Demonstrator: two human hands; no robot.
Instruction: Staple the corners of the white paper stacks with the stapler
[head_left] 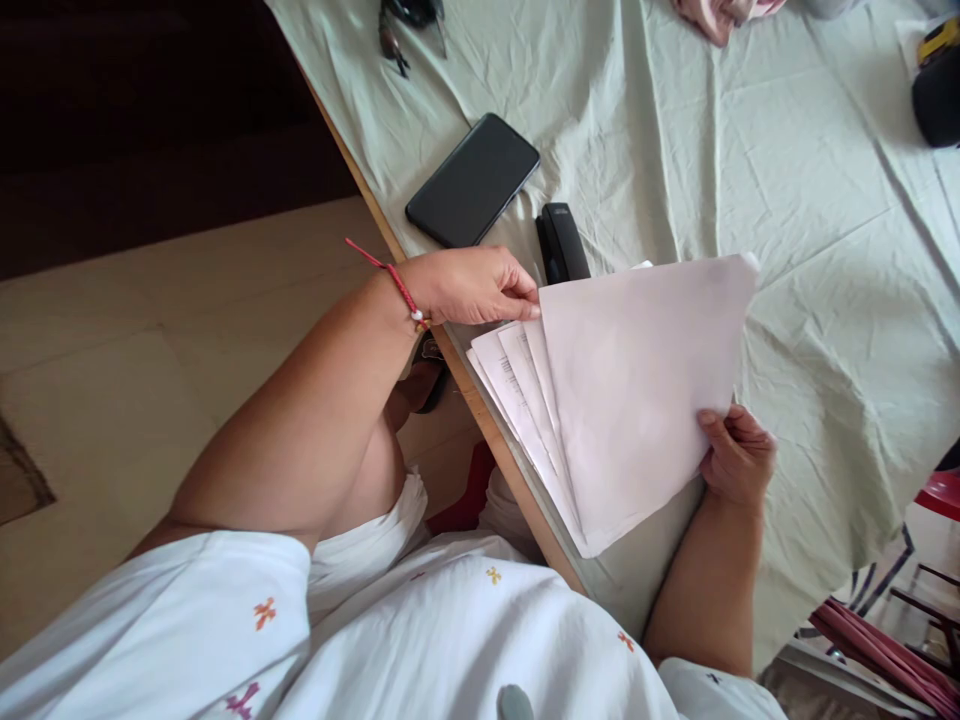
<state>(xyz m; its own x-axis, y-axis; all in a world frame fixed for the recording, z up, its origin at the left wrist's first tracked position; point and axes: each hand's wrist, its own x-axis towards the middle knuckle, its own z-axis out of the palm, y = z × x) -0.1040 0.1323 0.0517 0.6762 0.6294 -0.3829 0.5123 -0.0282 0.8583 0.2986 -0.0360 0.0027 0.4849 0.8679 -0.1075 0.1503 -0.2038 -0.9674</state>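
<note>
A fanned stack of paper sheets (645, 390) lies over the near edge of the cloth-covered table, its blank top sheet facing me. Printed text shows on the sheets beneath (517, 375), which stick out to the left. My left hand (480, 285), with a red thread bracelet at its wrist, pinches the upper left corner of the top sheet between thumb and fingers. My right hand (739, 455) grips the right edge, thumb on top and fingers curled behind. Just beyond the paper is a black stapler (564, 242), its near end hidden by the sheet.
A black smartphone (474, 182) lies left of the stapler. Sunglasses (415, 12) rest at the far left, and a pink cloth (727, 15) at the far side. A black and yellow object (937, 90) is at the far right. The table's wooden edge (487, 420) runs diagonally before me.
</note>
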